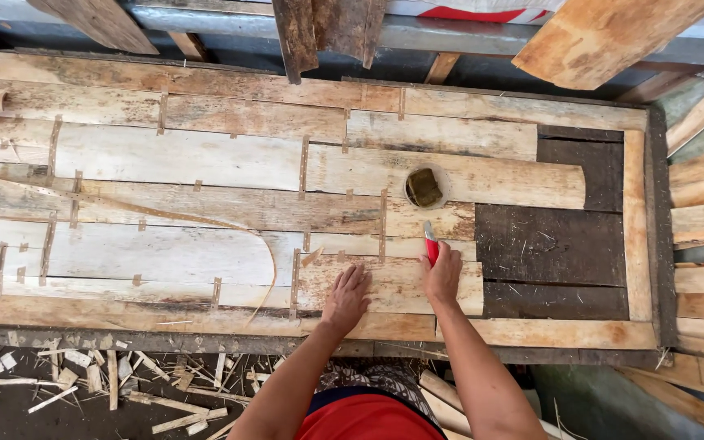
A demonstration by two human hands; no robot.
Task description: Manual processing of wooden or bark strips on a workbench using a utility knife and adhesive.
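Two hands worked near the panel's (637, 220) front edge: the left hand (346, 297) lay spread flat on a plank (393, 285), the right hand (442, 275) gripped a red tool (431, 244), most planks already fitted, the dark right end uncovered.

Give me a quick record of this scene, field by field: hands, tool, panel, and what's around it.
left hand: flat on a pale slat, fingers spread
right hand: gripping a red-handled tool, its tip on the slats
panel: pale slats laid side by side in a wooden frame
gap: dark board bare at the panel's right end
hole: round, cut in a slat above the tool
floor: offcuts scattered below the frame
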